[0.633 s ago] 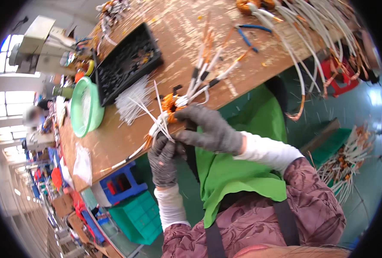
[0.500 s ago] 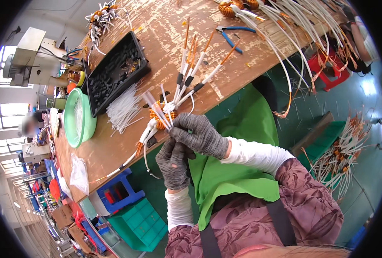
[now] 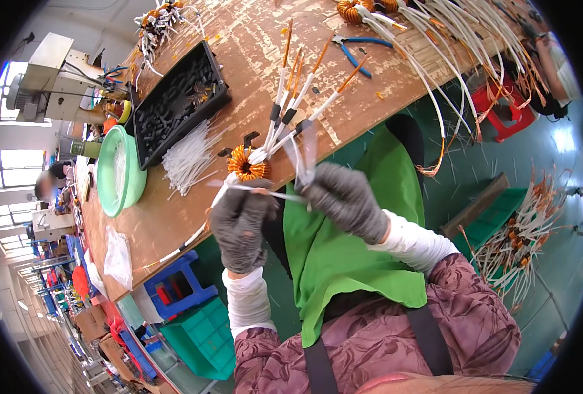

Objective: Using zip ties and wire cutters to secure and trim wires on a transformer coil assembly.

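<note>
My left hand [image 3: 242,223], in a grey glove, pinches one white cable tie [image 3: 275,194], which stretches across to my right hand [image 3: 347,200]. The right hand, also gloved, is closed on a blurred bundle of translucent cable ties [image 3: 300,159] that stick up from its fingers. Just beyond my left hand, a copper-wound ring coil [image 3: 244,162] lies at the table's edge. White sleeved leads [image 3: 285,111] with black tubes and bare orange ends fan out from it. Whether the right fingertips also grip the stretched tie is blurred.
Loose white cable ties [image 3: 187,161] lie beside a black tray [image 3: 222,98] of black tubes. A green basin [image 3: 140,190] is at left, blue-handled pliers [image 3: 363,41] farther back. More coils [image 3: 353,11] lie far right. A blue stool [image 3: 203,292] and green crate [image 3: 199,348] stand below.
My hands have drawn apart, left hand leftward and right hand rightward. The bundle of ties has come away from the coil, and a single tie now spans between the hands.
</note>
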